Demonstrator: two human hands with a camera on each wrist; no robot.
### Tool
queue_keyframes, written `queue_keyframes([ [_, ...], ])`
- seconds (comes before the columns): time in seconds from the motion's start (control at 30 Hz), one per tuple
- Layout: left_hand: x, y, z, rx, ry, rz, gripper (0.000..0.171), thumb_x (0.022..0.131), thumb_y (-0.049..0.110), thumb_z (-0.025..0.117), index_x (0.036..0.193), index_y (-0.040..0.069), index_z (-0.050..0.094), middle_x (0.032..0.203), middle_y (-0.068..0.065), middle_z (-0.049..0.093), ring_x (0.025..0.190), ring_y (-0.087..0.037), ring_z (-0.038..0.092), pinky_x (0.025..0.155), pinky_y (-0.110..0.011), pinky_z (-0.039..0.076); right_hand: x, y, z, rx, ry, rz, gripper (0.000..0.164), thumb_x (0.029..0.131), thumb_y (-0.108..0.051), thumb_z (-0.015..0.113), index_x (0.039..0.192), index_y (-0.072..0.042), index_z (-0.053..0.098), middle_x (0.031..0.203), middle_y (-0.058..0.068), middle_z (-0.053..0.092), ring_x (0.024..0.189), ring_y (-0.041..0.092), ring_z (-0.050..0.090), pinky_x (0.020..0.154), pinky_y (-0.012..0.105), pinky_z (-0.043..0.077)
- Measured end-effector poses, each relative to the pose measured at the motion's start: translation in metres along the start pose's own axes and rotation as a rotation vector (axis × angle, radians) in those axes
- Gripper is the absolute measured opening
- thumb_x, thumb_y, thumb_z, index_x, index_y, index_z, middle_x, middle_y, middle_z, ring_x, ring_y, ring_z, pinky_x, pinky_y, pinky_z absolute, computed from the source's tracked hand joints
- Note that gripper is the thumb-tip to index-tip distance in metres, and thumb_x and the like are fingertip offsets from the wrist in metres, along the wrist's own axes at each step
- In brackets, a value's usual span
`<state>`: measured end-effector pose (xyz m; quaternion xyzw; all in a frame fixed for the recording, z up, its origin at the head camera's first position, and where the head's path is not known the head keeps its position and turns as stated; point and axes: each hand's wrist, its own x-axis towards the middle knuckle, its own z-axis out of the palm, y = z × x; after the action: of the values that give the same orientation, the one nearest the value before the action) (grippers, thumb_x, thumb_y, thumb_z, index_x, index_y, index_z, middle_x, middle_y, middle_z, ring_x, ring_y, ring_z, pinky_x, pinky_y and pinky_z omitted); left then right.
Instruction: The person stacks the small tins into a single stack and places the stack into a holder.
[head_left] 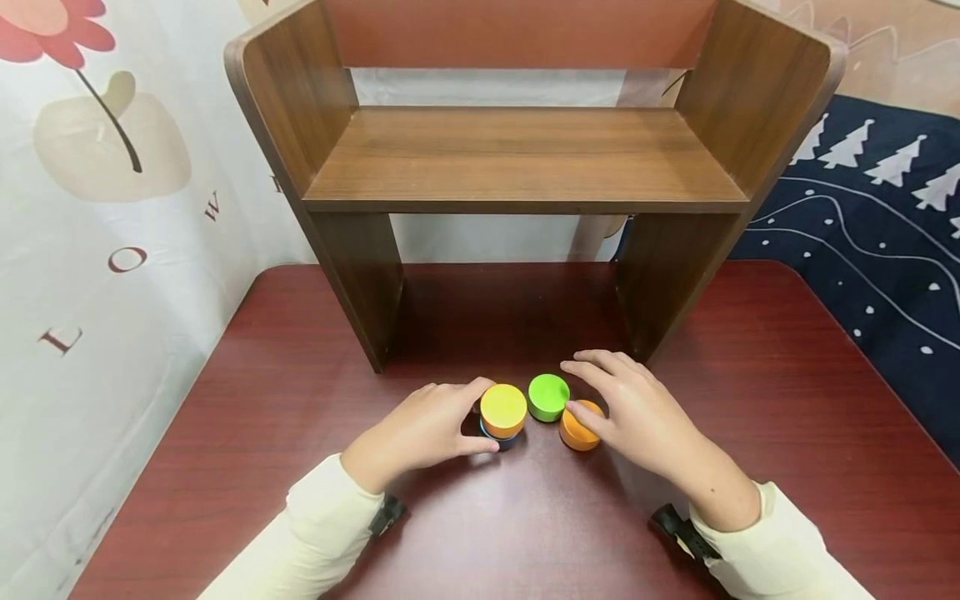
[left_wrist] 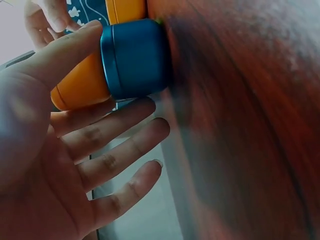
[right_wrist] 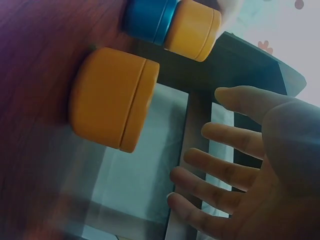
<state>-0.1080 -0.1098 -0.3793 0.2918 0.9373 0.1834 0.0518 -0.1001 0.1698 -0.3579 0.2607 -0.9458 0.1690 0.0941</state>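
In the head view my left hand spans a small round tin with a yellow top, which sits on a blue tin. Its thumb and index finger flank the stack, with the other fingers spread in the left wrist view. The yellow-topped tin's side looks orange there. My right hand hovers by an orange tin, fingers apart and the palm holding nothing. Between the stack and the orange tin stands a green-topped tin. The orange tin fills much of the right wrist view.
A brown wooden shelf unit stands on the dark red table, just behind the tins. Printed cloth hangs at the left, and a navy one with white trees hangs at the right.
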Motion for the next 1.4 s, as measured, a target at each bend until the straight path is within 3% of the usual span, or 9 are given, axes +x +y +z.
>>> queue_keyframes([
  [0.27,0.001,-0.003,0.002,-0.015,-0.026,-0.002,0.059,0.078,0.042,0.084,0.123,0.017,0.056,0.091,0.006,0.072,0.079,-0.014,0.066,0.073,-0.034,0.053,0.002,0.000,0.004,0.004,-0.035,-0.011,0.049,0.086,-0.027,0.078,0.131,-0.013,0.064,0.130,0.008,0.063,0.118,0.029,0.060,0.097,0.052,0.049],
  [0.53,0.005,-0.009,-0.004,-0.146,-0.067,-0.008,0.038,0.081,0.025,0.084,0.108,0.014,0.061,0.092,0.007,0.077,0.092,-0.011,0.071,0.087,-0.034,0.054,0.003,0.000,0.004,0.006,-0.036,-0.033,0.049,0.086,-0.028,0.079,0.129,-0.011,0.065,0.126,0.008,0.065,0.117,0.030,0.062,0.098,0.053,0.049],
  [0.8,0.008,-0.012,-0.004,-0.127,-0.072,-0.022,0.023,0.082,0.023,0.083,0.097,0.015,0.066,0.085,0.009,0.074,0.083,-0.007,0.069,0.081,-0.030,0.054,0.003,0.001,0.001,0.019,-0.071,-0.009,0.044,0.087,-0.027,0.077,0.126,-0.012,0.067,0.121,0.004,0.067,0.113,0.026,0.064,0.095,0.049,0.052],
  [1.07,0.008,-0.013,-0.003,-0.103,-0.069,-0.036,0.021,0.082,0.025,0.083,0.094,0.018,0.067,0.083,0.011,0.073,0.080,-0.006,0.068,0.078,-0.030,0.053,0.001,0.004,0.001,0.023,-0.143,0.022,0.034,0.086,-0.028,0.078,0.117,-0.016,0.070,0.110,-0.001,0.068,0.097,0.017,0.067,0.083,0.044,0.056],
  [1.4,0.006,-0.013,-0.001,-0.095,-0.062,-0.037,0.020,0.082,0.026,0.083,0.093,0.019,0.067,0.082,0.012,0.073,0.079,-0.006,0.067,0.076,-0.029,0.052,-0.001,0.004,0.003,0.028,-0.210,0.005,0.040,0.080,-0.032,0.082,0.116,-0.021,0.069,0.110,-0.004,0.065,0.081,0.010,0.058,0.068,0.032,0.049],
])
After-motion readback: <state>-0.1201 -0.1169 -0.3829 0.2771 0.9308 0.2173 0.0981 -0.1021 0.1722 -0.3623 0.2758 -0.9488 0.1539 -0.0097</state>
